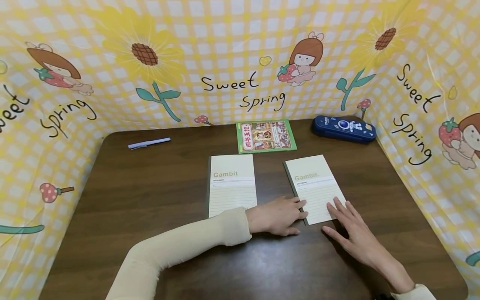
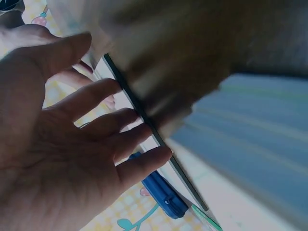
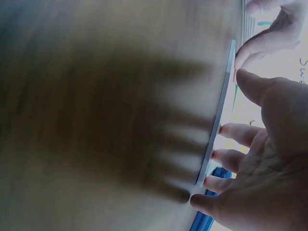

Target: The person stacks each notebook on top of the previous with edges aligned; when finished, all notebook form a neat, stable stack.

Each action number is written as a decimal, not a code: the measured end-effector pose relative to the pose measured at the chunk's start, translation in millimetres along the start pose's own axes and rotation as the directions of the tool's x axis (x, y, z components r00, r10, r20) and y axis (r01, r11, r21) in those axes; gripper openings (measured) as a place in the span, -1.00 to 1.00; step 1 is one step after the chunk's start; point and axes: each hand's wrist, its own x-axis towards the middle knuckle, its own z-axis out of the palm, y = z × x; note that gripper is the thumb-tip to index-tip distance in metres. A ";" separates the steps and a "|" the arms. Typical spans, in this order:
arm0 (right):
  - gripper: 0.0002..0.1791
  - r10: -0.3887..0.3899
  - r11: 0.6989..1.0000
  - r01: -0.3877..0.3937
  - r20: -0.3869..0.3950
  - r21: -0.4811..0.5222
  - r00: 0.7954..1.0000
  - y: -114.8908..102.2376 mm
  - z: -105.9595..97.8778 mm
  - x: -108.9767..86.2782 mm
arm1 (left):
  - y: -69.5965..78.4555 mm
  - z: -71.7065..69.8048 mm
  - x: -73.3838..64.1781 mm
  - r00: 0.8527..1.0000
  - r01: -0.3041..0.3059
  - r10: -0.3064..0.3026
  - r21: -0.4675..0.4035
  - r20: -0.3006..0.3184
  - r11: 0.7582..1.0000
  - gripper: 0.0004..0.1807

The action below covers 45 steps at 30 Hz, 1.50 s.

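A cream notebook (image 1: 314,183) marked "Gambit" lies tilted on the table, its dark spine toward the left. My left hand (image 1: 279,216) reaches across from the left, its extended fingertips at the lower spine edge. On the other side, my right hand (image 1: 354,235) has spread, nearly straight fingers touching the notebook's lower right edge. The right wrist view shows those fingertips along the notebook's edge (image 3: 222,106). A second Gambit notebook (image 1: 231,183) lies to the left, its lower part hidden behind my left sleeve (image 1: 210,231).
A green-bordered picture book (image 1: 267,136) lies behind the notebooks. The dark blue pencil case (image 1: 343,129) sits at the back right, and a lavender pen (image 1: 149,143) at the back left. Checkered cloth (image 1: 225,50) walls surround the brown wooden table (image 1: 131,200).
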 end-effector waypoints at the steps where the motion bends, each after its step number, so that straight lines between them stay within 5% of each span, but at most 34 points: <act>1: -0.16 -0.001 1.000 0.001 0.001 -0.001 1.000 -1.0 1.5 0.0 | 0.2 0.8 -1.2 1.000 0.003 -0.003 0.003 -0.005 1.000 -0.34; 8: -0.14 0.006 1.000 -0.006 0.007 -0.028 1.000 -7.5 6.2 0.9 | -0.3 4.7 -6.4 0.999 0.031 -0.031 -0.031 -0.014 0.999 -0.37; 12: -0.21 -0.041 0.999 0.039 -0.047 -0.038 0.998 -8.1 2.9 4.2 | -1.8 6.2 -6.3 0.996 0.028 -0.037 -0.120 -0.077 0.992 -0.42; 15: -0.29 -0.063 0.997 0.059 -0.107 -0.041 0.992 -6.8 -2.8 11.2 | -2.4 6.2 -4.1 0.982 0.045 -0.090 -0.259 -0.165 0.965 -0.44; 17: -0.34 -0.078 0.997 0.074 -0.161 -0.031 0.984 -5.4 -7.5 17.8 | -2.5 5.4 -2.2 0.959 0.090 -0.182 -0.375 -0.218 0.923 -0.42; 19: -0.36 -0.067 0.998 0.067 -0.200 -0.008 0.978 -3.8 -12.9 25.0 | -1.6 3.8 -0.2 0.920 0.147 -0.306 -0.509 -0.243 0.848 -0.35; 22: -0.36 -0.030 0.998 0.043 -0.229 0.054 0.973 -2.3 -19.8 34.7 | 0.2 0.6 1.8 0.858 0.211 -0.472 -0.697 -0.205 0.685 -0.21; 24: -0.32 0.030 0.993 -0.007 -0.204 0.114 0.979 -1.4 -23.3 41.0 | 1.4 -1.2 2.7 0.830 0.234 -0.537 -0.780 -0.150 0.580 -0.11; 28: -0.26 0.143 0.973 -0.111 -0.150 0.202 0.978 -0.9 -28.3 50.8 | 2.9 -2.3 4.2 0.810 0.244 -0.582 -0.862 -0.070 0.444 -0.02; 32: -0.23 0.225 0.944 -0.188 -0.114 0.270 0.968 -1.5 -31.4 56.8 | 5.0 -1.7 6.4 0.794 0.192 -0.607 -0.932 -0.036 0.307 -0.02; 37: -0.18 0.314 0.860 -0.273 -0.025 0.431 0.949 -2.0 -32.9 59.1 | 8.9 -2.6 9.6 0.767 0.078 -0.641 -0.996 0.026 0.054 -0.08; 41: -0.17 0.348 0.782 -0.312 0.037 0.540 0.937 1.5 -33.9 59.9 | 8.5 -5.0 15.5 0.721 -0.024 -0.688 -0.989 0.083 -0.144 -0.09; 45: -0.17 0.367 0.721 -0.336 0.076 0.606 0.927 7.3 -35.0 61.0 | 4.6 -8.2 19.8 0.692 -0.108 -0.707 -0.947 0.147 -0.302 -0.10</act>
